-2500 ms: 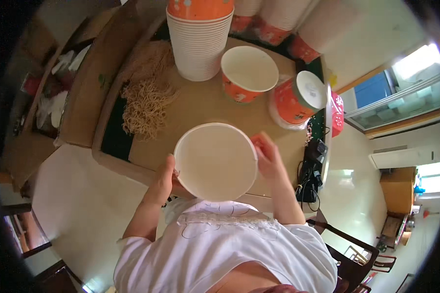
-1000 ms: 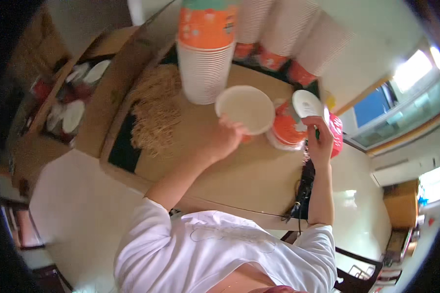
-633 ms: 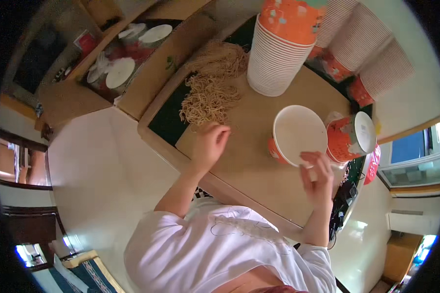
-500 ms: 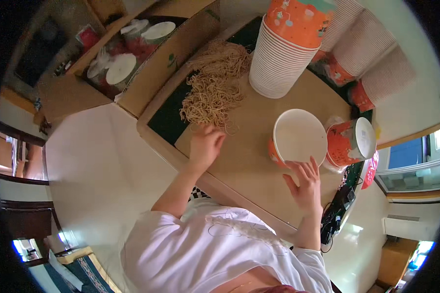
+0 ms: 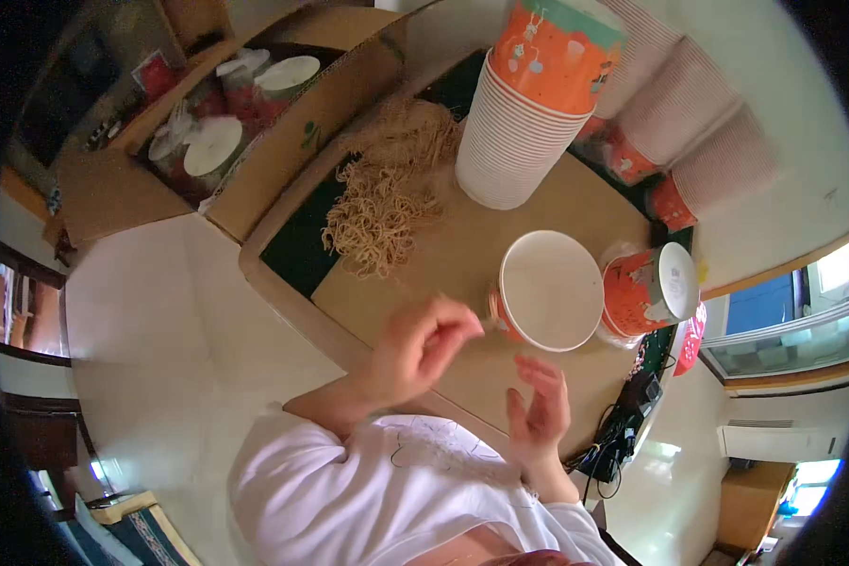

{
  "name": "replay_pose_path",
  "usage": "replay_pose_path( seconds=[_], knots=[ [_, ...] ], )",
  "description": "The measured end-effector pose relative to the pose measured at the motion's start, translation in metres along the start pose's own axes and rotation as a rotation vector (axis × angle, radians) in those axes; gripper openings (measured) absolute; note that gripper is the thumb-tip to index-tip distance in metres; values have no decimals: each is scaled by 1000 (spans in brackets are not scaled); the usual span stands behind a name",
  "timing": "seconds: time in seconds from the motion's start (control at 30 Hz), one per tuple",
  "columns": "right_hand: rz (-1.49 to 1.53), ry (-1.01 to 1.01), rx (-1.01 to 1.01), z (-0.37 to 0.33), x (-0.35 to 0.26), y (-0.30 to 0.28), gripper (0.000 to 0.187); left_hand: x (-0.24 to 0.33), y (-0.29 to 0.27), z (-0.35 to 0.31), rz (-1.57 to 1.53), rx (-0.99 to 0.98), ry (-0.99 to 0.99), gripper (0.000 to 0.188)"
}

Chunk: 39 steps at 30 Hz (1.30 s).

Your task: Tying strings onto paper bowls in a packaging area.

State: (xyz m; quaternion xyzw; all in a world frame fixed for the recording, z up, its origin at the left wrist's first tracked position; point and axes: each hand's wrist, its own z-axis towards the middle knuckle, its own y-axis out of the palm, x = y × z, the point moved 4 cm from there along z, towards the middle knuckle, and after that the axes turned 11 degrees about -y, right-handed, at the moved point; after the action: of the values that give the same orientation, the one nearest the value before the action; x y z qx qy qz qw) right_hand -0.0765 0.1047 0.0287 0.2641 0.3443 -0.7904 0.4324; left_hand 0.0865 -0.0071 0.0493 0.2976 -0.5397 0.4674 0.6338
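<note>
My left hand (image 5: pixel 424 349) is above the near part of the cardboard sheet, just left of a white-lined paper tub (image 5: pixel 552 292). Its thumb and fingers are drawn together in a pinch; motion blur hides what is between them. Below the tub's near rim, my right hand (image 5: pixel 540 410) is raised with thumb and fingers apart, touching nothing. A tangled heap of tan, string-like loops (image 5: pixel 382 203) lies farther left. Behind the tub rises a tall stack of nested paper tubs (image 5: pixel 519 132), topped by an orange one with a green band.
To the tub's right lies an orange patterned tub (image 5: pixel 646 283), tipped toward me. More nested stacks (image 5: pixel 674 104) line the wall. An open carton (image 5: pixel 292 123) of bagged tubs stands at left. Black cables (image 5: pixel 613 439) lie at the table's right edge.
My left hand has moved from the string heap rightward and nearer me, toward the tub. My right hand has left the tub's rim and come closer to me. The view has shifted slightly.
</note>
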Motion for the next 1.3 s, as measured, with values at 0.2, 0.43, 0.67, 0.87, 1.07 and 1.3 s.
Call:
replay_pose_path(
  seconds=[0.2, 0.43, 0.67, 0.87, 1.07, 1.3],
  knots=[
    [618, 259, 14, 4, 3, 40, 48, 11, 25, -14, 5, -110, 282, 22],
    [281, 412, -191, -23, 17, 12, 11, -22, 25, -23, -476, -116, -220, 26],
    [469, 473, 157, -4, 10, 14, 10, -17, 49, -20, -304, -229, -106, 32],
    [94, 406, 78, -7, 13, -10, 7, -29, 50, -16, -420, -196, -219, 36],
    [763, -40, 592, -23, -9, -128, 17, -12, 81, 9, 553, -195, 383, 41],
    [601, -20, 665, -37, -17, -162, 17, -41, 70, 23, 831, -525, 246, 15]
  ],
)
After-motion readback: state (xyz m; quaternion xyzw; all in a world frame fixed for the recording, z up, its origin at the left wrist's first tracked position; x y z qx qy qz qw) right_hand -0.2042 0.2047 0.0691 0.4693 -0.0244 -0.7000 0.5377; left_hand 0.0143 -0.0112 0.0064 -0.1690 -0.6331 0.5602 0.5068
